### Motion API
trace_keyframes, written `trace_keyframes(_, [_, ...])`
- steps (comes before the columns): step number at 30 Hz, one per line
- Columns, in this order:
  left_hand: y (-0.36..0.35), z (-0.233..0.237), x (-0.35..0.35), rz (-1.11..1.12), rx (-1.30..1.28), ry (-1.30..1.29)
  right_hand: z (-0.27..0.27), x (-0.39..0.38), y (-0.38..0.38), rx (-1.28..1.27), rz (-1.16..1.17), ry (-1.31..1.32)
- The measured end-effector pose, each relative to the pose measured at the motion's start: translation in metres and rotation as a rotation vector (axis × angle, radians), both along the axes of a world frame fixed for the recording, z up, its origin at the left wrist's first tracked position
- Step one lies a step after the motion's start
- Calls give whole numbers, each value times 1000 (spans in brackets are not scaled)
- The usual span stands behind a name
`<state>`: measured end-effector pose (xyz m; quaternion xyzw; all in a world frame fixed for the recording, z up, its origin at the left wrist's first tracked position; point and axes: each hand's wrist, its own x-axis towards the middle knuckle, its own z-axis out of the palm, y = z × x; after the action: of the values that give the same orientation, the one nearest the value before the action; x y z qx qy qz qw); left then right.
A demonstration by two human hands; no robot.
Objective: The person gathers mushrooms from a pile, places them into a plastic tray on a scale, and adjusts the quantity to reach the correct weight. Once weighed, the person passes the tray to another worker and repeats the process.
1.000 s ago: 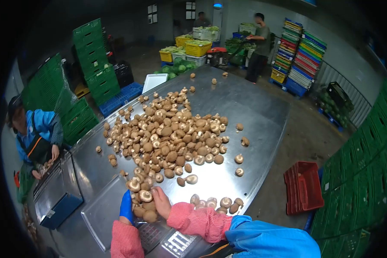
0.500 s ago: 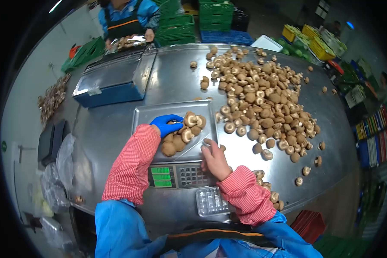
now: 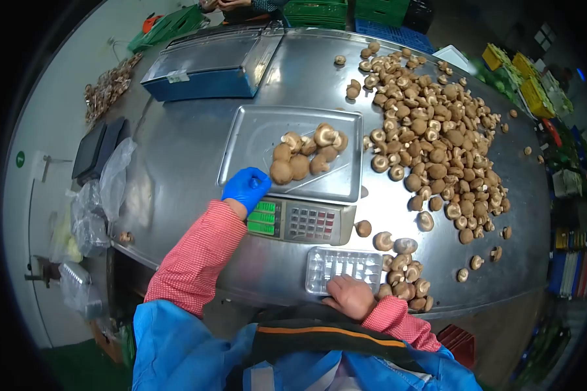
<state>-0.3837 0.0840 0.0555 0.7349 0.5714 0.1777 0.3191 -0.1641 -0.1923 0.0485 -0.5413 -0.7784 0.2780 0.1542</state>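
My left hand (image 3: 247,187), in a blue glove, is by the near left corner of the scale's metal pan (image 3: 241,130). Its fingers are curled in and I see nothing in them. A small group of shiitake mushrooms (image 3: 299,167) lies on the pan, to the right of that hand. Green digits glow on the scale's panel (image 3: 313,221) below the pan. My bare right hand (image 3: 352,298) grips the near edge of a clear plastic tray (image 3: 316,267), fingers over the rim. That tray holds nothing and lies in front of the scale.
A large heap of shiitake mushrooms (image 3: 437,130) covers the table's right side. More mushrooms (image 3: 404,277) lie right of the plastic tray. A blue-sided wrapping machine (image 3: 202,81) stands at the back left, with another person's hands (image 3: 231,5) behind it. Plastic bags (image 3: 119,176) hang at left.
My left hand has left the mushrooms and moved to the pan's near left corner. My right hand has come back from the pan onto the plastic tray. The view has tilted downward.
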Motion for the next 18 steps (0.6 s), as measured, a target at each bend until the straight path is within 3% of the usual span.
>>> trace_keyframes(3, [-11, 9, 16, -51, 61, 271, -13, -2, -7, 51, 45, -44])
trace_keyframes(7, [-2, 28, 39, -17, -184, 366, -29, 6, -5, 40, 96, 94])
trace_keyframes(9, [9, 5, 36, -29, -177, 342, -35, 5, -6, 108, 97, 147])
trace_keyframes(11, [31, -11, 40, -84, -194, 354, -41, -1, -15, -27, 180, 108])
trace_keyframes(12, [45, -10, 71, -171, -167, 317, -48, 7, -15, -14, 127, 33])
trace_keyframes(14, [51, -11, 72, -203, -212, 237, -57, 11, -17, 42, 128, 225])
trace_keyframes(18, [59, -9, 50, -83, -419, -46, -70, 4, -14, 118, 149, 216])
